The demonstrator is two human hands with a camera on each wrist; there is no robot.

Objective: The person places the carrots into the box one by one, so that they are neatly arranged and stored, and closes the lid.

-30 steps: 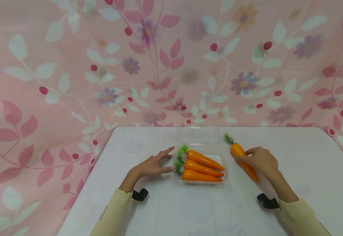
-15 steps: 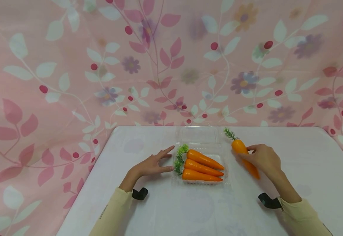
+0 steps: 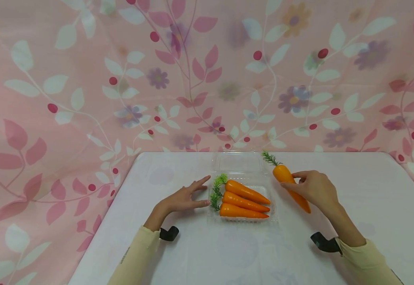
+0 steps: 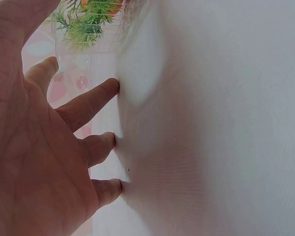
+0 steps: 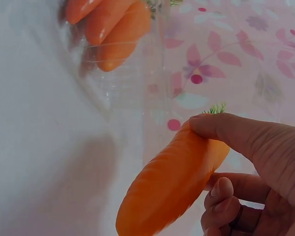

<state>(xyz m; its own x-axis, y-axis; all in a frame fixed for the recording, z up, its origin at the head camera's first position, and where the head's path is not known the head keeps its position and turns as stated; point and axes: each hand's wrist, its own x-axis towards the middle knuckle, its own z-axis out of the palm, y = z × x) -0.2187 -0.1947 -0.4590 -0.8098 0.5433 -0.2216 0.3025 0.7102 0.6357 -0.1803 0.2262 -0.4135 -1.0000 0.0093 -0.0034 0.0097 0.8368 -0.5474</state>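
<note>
My right hand [image 3: 315, 190] pinches an orange carrot [image 3: 283, 174] with a green leafy top, between thumb and fingers. In the right wrist view the same carrot [image 5: 172, 182] slants across below the thumb, its leaves mostly hidden behind the hand. To its left stands a clear plastic box [image 3: 242, 221] holding three carrots [image 3: 246, 205] side by side, leafy ends to the left. My left hand [image 3: 183, 201] has its fingers spread at the box's left side. In the left wrist view the fingertips [image 4: 113, 84] rest on the table near the box's wall.
Behind the box its clear hinged lid [image 3: 239, 162] lies folded back on the white table [image 3: 178, 257]. A pink floral cloth [image 3: 207, 79] hangs behind the table's far edge. A black wrist mount [image 3: 324, 242] sticks out inward from the right sleeve.
My right hand has brought the carrot slightly up and then left, closer to the box. The left hand and the box with its carrots have stayed put.
</note>
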